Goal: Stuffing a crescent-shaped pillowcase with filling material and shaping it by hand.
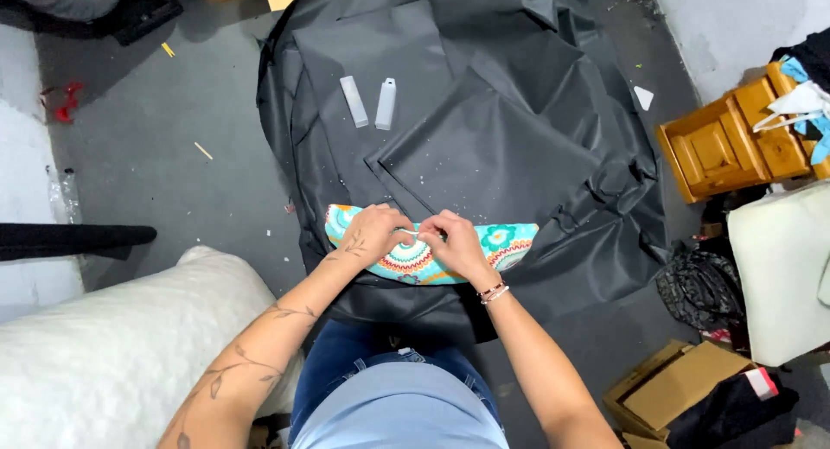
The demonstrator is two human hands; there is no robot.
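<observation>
A curved, colourful patterned fabric piece (510, 242) in turquoise and orange lies on a large black sheet of fabric (484, 146) spread on the floor. My left hand (372, 233) and my right hand (454, 242) meet at its top edge in the middle, fingers pinched on something small and white between them; what it is cannot be made out. Two pale grey plastic bars (354, 101) (386, 103) lie side by side farther back on the black sheet.
A white fluffy cushion (112, 345) sits at the lower left. A small wooden drawer unit (735, 142) stands at the right, with cardboard boxes (674, 388) and dark bags below it. Scraps litter the grey floor (173, 155).
</observation>
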